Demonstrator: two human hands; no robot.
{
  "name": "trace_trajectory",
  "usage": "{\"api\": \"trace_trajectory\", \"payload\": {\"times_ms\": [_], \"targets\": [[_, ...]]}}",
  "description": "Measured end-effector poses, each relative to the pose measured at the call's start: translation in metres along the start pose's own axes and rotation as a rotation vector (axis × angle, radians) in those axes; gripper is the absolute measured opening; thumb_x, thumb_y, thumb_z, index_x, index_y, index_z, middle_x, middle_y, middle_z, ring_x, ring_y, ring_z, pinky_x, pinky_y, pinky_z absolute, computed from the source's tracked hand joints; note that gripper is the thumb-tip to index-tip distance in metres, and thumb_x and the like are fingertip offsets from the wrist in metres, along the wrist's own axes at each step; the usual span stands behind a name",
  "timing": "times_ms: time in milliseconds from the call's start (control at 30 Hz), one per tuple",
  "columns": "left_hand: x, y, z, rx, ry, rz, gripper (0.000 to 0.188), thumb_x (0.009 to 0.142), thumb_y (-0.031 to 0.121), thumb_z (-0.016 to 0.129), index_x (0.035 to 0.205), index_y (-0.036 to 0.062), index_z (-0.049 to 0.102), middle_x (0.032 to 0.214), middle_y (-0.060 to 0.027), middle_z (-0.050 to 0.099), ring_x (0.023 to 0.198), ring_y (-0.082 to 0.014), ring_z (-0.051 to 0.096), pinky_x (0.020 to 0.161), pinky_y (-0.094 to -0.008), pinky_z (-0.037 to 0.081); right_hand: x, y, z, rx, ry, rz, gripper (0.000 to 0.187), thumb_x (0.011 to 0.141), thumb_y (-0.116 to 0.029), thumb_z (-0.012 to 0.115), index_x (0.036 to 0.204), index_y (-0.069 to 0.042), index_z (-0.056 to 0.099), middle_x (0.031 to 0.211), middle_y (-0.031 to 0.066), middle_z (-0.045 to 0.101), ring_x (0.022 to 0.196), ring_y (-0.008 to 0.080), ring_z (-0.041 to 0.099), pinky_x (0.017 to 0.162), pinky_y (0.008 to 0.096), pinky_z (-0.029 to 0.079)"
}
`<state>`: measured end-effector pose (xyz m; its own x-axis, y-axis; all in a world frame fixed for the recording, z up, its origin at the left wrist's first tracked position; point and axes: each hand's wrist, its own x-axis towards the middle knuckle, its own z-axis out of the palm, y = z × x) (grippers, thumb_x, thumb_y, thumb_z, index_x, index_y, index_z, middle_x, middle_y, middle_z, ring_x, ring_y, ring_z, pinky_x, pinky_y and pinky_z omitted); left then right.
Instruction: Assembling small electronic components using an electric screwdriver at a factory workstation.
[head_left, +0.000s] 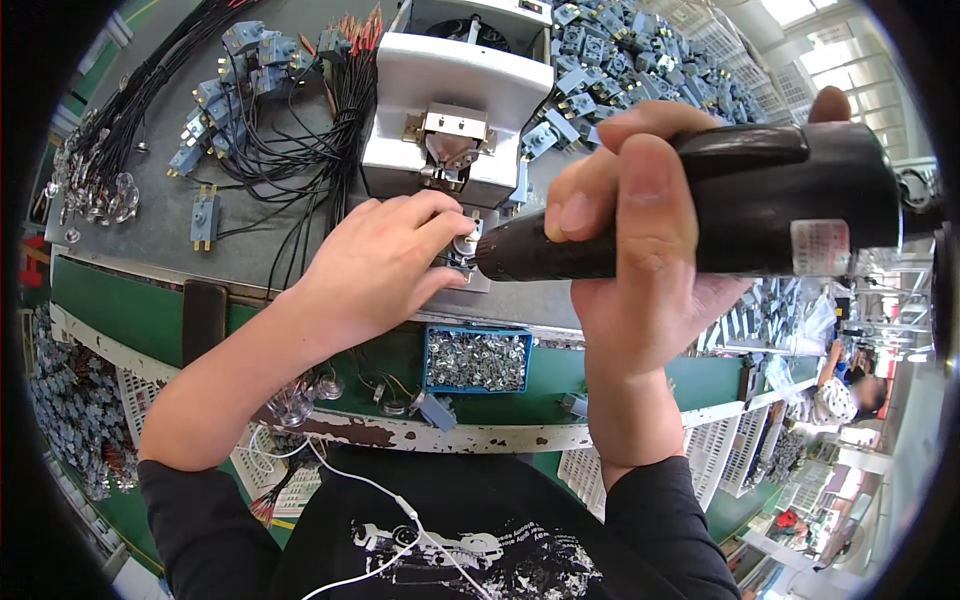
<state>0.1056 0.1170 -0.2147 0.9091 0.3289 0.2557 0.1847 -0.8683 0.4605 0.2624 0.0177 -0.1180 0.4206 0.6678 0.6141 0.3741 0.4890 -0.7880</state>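
My right hand is wrapped round a black electric screwdriver, held almost level with its tip pointing left. The tip end reaches a small metal part with a round silvery face, at the front of a silver machine. From the left, my left hand grips this part, index finger above and thumb below. The screwdriver's nose hides some of the part's right side. Just behind the fingers sits the machine's metal head with its bracket.
A blue tray of small metal pieces stands before me. Blue-grey switches heap up behind right, and more with black wires lie left. Glass-like pieces sit far left. A person is at far right.
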Motion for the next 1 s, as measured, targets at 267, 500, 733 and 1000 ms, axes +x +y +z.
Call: {"api": "trace_trajectory", "payload": {"times_ms": [267,500,733,1000], "targets": [[0.001,0.003,0.001,0.006,0.024,-0.01,0.034,0.091,0.026,0.075,0.118,0.0091,0.063,0.12,-0.0057,0.062,0.108,-0.027,0.065,0.089,-0.0427,0.051,0.001,0.009,0.002,0.005,-0.068,-0.033,0.045,0.1,-0.005,0.065,0.137,0.001,0.041,0.084,0.0122,0.063,0.06,0.0132,0.06,0.056,0.0279,0.052],[0.001,0.004,0.002,-0.016,0.033,-0.019,0.033,0.091,0.024,0.074,0.117,0.008,0.062,0.12,-0.0062,0.062,0.108,-0.0281,0.064,0.091,-0.0433,0.051,-0.002,0.017,0.006,0.011,-0.128,-0.066,0.041,0.099,-0.003,0.067,0.134,0.003,0.046,0.087,0.0125,0.064,0.062,0.0132,0.062,0.058,0.0273,0.052],[-0.001,-0.001,0.01,-0.036,0.017,-0.016,0.035,0.091,0.024,0.073,0.119,0.0085,0.059,0.121,-0.006,0.061,0.107,-0.0283,0.062,0.091,-0.0426,0.052,-0.004,0.025,0.007,0.016,-0.203,-0.082,0.037,0.098,-0.002,0.068,0.13,0.006,0.051,0.089,0.0128,0.065,0.064,0.0133,0.064,0.06,0.0268,0.053],[-0.001,-0.002,0.015,-0.067,0.026,-0.045,0.035,0.091,0.024,0.073,0.119,0.0088,0.059,0.121,-0.0055,0.06,0.107,-0.0275,0.062,0.091,-0.0419,0.052,-0.002,0.032,0.006,0.114,-0.233,-0.083,0.017,0.099,-0.005,0.067,0.105,0.008,0.058,0.092,0.0135,0.064,0.064,0.0144,0.062,0.062,0.0274,0.052]]}}
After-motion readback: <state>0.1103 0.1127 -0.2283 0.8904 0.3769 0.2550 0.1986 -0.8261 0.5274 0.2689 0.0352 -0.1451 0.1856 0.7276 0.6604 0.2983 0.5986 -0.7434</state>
